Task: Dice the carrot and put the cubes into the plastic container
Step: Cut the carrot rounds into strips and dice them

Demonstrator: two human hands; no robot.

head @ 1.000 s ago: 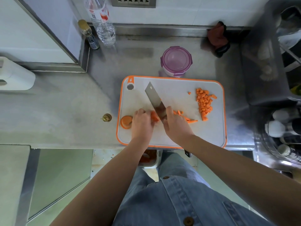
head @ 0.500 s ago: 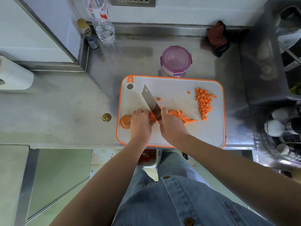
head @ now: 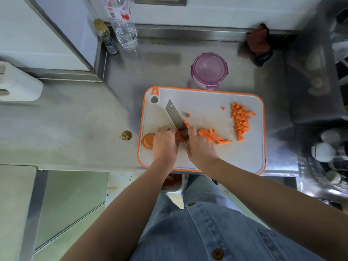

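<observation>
On the white, orange-rimmed cutting board (head: 244, 157) my right hand (head: 200, 149) grips a cleaver (head: 174, 116), its blade angled up to the left. My left hand (head: 164, 143) holds carrot strips (head: 179, 136) against the blade. Cut strips (head: 214, 136) lie just right of my hands, and a pile of carrot cubes (head: 240, 120) sits at the board's right side. A round carrot end piece (head: 147, 141) lies at the board's left edge. The plastic container (head: 209, 69), with its purple lid on, stands behind the board.
A water bottle (head: 124, 25) and a small dark bottle (head: 107, 37) stand in the back left corner. A dark red cloth (head: 259, 44) lies at the back right. A dish rack with bottles (head: 327, 147) fills the right side. A brass fitting (head: 126, 135) sits left of the board.
The cleaver has shifted left along the strips under my left hand, and a few new cubes lie beside the blade. More cut strips show to the right of my hands.
</observation>
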